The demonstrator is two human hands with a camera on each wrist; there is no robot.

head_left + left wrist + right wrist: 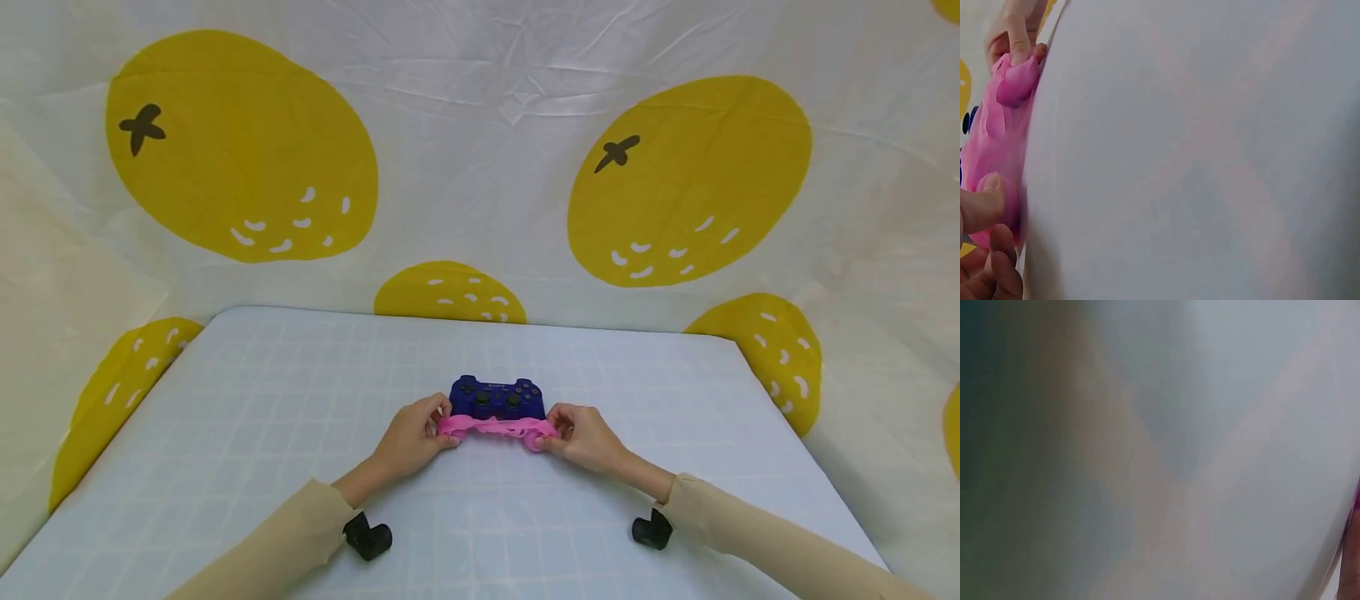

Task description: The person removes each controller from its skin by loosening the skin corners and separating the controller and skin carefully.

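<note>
A dark blue game controller (497, 390) lies on the table with its sticks and buttons uncovered. A soft pink silicone cover (495, 426) is stretched across its near side, over the grips. My left hand (412, 435) pinches the cover's left end between thumb and fingers, and my right hand (588, 437) pinches its right end. In the left wrist view the pink cover (999, 134) shows smooth rounded ends under both thumbs. The right wrist view catches only a sliver of finger (1350, 553) and pink at its edge.
The table (247, 433) has a pale cloth with a faint grid. Behind it hangs a white curtain (472, 167) with big yellow fruit prints. A small black camera sits at each wrist, the left one (367, 536) and the right one (652, 530).
</note>
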